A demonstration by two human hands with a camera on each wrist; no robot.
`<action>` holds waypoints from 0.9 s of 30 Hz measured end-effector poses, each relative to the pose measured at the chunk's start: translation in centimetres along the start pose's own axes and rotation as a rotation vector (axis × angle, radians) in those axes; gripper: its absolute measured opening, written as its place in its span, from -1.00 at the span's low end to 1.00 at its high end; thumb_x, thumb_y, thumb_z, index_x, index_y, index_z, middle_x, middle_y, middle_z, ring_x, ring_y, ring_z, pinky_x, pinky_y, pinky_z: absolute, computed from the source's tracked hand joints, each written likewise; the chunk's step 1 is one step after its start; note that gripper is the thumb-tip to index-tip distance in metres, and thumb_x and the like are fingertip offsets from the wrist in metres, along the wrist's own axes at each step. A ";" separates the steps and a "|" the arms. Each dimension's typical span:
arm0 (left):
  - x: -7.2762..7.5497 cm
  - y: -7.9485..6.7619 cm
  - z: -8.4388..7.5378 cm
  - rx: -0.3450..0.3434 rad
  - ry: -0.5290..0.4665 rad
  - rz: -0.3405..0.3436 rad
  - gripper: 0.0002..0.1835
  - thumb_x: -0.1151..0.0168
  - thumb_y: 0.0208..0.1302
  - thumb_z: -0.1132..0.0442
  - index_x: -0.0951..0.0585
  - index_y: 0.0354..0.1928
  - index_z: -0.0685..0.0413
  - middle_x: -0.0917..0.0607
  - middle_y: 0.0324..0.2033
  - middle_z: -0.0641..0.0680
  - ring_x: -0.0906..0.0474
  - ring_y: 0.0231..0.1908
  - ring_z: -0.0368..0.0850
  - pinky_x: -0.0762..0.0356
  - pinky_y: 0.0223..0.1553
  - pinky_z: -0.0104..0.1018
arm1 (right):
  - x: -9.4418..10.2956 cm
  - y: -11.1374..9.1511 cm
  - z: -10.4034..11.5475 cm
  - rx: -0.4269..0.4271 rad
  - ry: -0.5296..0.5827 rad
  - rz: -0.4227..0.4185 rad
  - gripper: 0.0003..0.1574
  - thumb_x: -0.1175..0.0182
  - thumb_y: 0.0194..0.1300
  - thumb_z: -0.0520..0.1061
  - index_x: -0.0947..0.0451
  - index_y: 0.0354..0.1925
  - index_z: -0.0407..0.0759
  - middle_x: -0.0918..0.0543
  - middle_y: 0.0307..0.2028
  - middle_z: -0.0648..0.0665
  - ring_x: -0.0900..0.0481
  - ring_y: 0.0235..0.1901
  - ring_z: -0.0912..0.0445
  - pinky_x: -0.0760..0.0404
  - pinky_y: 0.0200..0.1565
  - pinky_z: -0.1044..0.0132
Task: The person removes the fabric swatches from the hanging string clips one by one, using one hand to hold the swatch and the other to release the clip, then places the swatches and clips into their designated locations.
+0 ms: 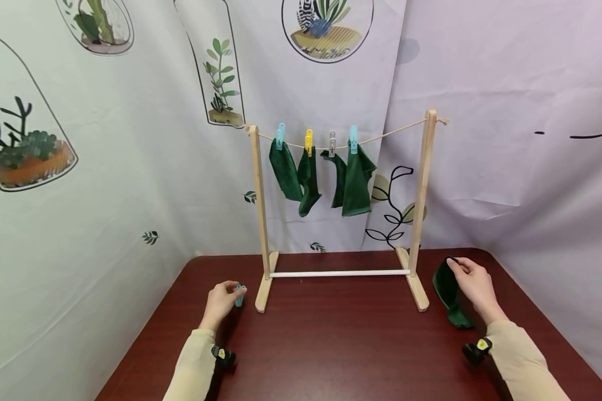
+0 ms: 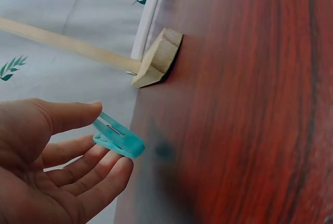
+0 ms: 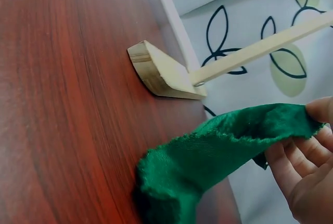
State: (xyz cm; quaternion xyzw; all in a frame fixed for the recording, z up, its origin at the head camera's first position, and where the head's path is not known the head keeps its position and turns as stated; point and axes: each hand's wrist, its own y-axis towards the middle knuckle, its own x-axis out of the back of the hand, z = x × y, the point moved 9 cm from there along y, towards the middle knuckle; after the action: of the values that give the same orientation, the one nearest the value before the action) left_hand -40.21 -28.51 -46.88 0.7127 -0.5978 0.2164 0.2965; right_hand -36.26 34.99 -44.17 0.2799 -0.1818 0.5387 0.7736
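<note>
My left hand [image 1: 219, 305] pinches a light blue clothespin [image 2: 120, 136] between thumb and fingers, above the table left of the wooden drying rack [image 1: 260, 206]. To the right of the rack, my right hand [image 1: 476, 287] grips a dark green sock [image 3: 208, 151] by its upper edge. The sock hangs down, its lower end near or on the tabletop. On the rack's string [image 1: 396, 132], several small green cloth pieces hang: a sock [image 1: 308, 184] under a yellow clothespin [image 1: 308, 142], others under blue clothespins [image 1: 353, 139] and a clear clothespin [image 1: 332, 143].
Both rack feet [image 1: 267, 284] stand on the dark red wooden table [image 1: 331, 334], joined by a white crossbar [image 1: 338, 273]. Behind the table hangs a pale curtain [image 1: 155, 139] printed with plants. Each wrist wears a small black camera [image 1: 476, 352].
</note>
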 end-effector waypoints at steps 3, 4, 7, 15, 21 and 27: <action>-0.4 0.1 0.3 0.011 -0.010 0.014 -0.57 -0.31 0.38 0.22 -0.60 0.10 0.48 -0.69 -0.25 0.25 -0.49 -0.49 -0.09 -0.45 -0.47 -0.24 | -0.9 0.6 -0.2 -0.001 -0.001 0.014 -0.19 0.05 0.56 0.26 -0.43 0.28 -0.45 -0.60 0.08 -0.50 -0.58 -0.04 -0.23 -0.54 -0.20 0.12; -0.5 0.2 0.3 0.014 -0.011 0.017 -0.57 -0.31 0.38 0.22 -0.60 0.09 0.49 -0.69 -0.26 0.25 -0.48 -0.49 -0.09 -0.44 -0.47 -0.24 | -1.1 0.8 -0.2 -0.002 -0.002 0.018 -0.20 0.05 0.56 0.25 -0.43 0.27 -0.44 -0.60 0.07 -0.50 -0.59 -0.05 -0.23 -0.55 -0.20 0.12; -0.8 0.4 0.4 0.021 -0.005 0.023 -0.58 -0.31 0.38 0.21 -0.61 0.07 0.48 -0.68 -0.30 0.22 -0.45 -0.51 -0.09 -0.41 -0.48 -0.25 | -1.9 1.4 -0.4 -0.006 0.005 0.036 -0.22 0.04 0.56 0.22 -0.44 0.26 -0.45 -0.62 0.05 -0.49 -0.66 -0.24 -0.11 -0.60 -0.28 0.19; -1.5 0.9 0.2 0.032 0.019 0.041 -0.58 -0.32 0.37 0.19 -0.63 0.03 0.48 -0.71 -0.19 0.30 -0.57 -0.37 0.00 -0.53 -0.38 -0.17 | -3.1 2.4 -0.5 -0.011 0.036 0.076 -0.29 0.01 0.57 0.17 -0.45 0.24 -0.46 -0.64 0.02 -0.48 -0.64 -0.48 0.14 -0.62 -0.38 0.28; -1.9 1.1 0.2 0.035 0.041 0.048 -0.60 -0.32 0.37 0.19 -0.64 -0.01 0.48 -0.70 -0.14 0.36 -0.64 -0.24 0.11 -0.60 -0.25 -0.02 | -4.0 3.1 -0.7 -0.008 0.045 0.119 -0.32 -0.01 0.58 0.10 -0.42 0.24 -0.50 -0.65 -0.02 -0.48 -0.69 -0.44 0.08 -0.65 -0.36 0.26; -2.1 1.3 0.1 0.027 0.060 0.039 -0.60 -0.35 0.33 0.18 -0.65 -0.05 0.48 -0.71 -0.19 0.35 -0.65 -0.27 0.13 -0.61 -0.28 -0.01 | -4.5 3.4 -0.7 -0.004 0.063 0.160 -0.33 -0.08 0.54 0.04 -0.41 0.26 -0.54 -0.63 -0.02 -0.50 -0.72 -0.36 0.00 -0.69 -0.32 0.25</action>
State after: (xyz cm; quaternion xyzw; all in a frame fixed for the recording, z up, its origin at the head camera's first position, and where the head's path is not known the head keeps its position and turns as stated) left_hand -41.87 -27.24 -48.11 0.6981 -0.5992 0.2515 0.3005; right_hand -41.02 33.06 -46.57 0.2456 -0.1802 0.6069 0.7341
